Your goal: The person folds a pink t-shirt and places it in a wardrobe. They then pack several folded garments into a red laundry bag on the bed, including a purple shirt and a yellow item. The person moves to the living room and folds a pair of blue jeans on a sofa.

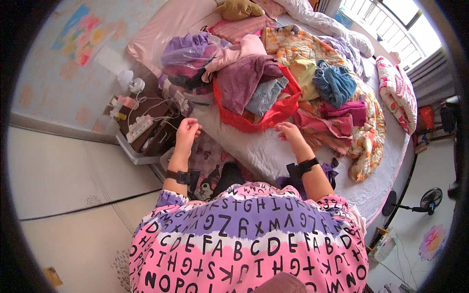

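Note:
My left hand (188, 130) hovers near the bed's edge beside the nightstand, its fingers loosely curled around nothing. Just below the right lower rim of a red fabric bag (262, 123) is my right hand (289, 132), fingers bent, with nothing visible in it. The bag lies open on the bed. A mauve garment (242, 80) spills over its left side, and a folded light-blue denim piece (266, 96) lies on top. To the right sit a crumpled blue garment (335, 83), yellow cloth (303, 75) and a folded magenta cloth (346, 111).
A clear plastic bag (188, 55) of clothes stands at the bag's upper left. A quilt (366, 121) curves along the right. On the nightstand (157, 137), a power strip (139, 129) trails white cables. A fan (430, 200) stands beyond the bed's right side.

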The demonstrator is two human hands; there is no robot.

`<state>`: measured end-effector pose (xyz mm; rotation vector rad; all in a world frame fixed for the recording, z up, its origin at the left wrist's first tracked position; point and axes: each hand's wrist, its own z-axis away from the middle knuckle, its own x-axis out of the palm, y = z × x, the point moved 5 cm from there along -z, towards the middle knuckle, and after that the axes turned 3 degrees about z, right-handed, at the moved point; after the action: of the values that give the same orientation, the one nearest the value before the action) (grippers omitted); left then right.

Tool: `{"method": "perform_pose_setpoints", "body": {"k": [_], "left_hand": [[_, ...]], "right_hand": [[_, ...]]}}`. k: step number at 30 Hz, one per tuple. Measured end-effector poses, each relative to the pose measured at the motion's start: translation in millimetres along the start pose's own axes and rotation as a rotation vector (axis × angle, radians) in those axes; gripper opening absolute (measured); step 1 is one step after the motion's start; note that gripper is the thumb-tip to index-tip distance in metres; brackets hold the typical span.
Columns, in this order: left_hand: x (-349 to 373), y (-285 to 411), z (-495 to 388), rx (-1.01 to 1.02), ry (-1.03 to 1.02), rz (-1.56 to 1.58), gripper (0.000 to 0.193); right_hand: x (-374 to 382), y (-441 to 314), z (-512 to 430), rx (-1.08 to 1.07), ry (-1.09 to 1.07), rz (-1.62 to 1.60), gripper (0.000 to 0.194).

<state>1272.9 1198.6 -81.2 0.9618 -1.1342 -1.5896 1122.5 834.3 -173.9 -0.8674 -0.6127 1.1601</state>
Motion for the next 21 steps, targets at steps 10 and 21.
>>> {"method": "perform_pose_setpoints", "body": {"k": [10, 21], "left_hand": [[60.0, 56.6, -199.0, 0.672, -0.092, -0.672, 0.061], [140.7, 53.1, -320.1, 0.530, -0.265, -1.000, 0.074]], "right_hand": [[81.7, -8.8, -85.4, -0.081, 0.086, 0.672, 0.034], [51.6, -18.0, -59.5, 0.210, 0.262, 0.161, 0.023]]}}
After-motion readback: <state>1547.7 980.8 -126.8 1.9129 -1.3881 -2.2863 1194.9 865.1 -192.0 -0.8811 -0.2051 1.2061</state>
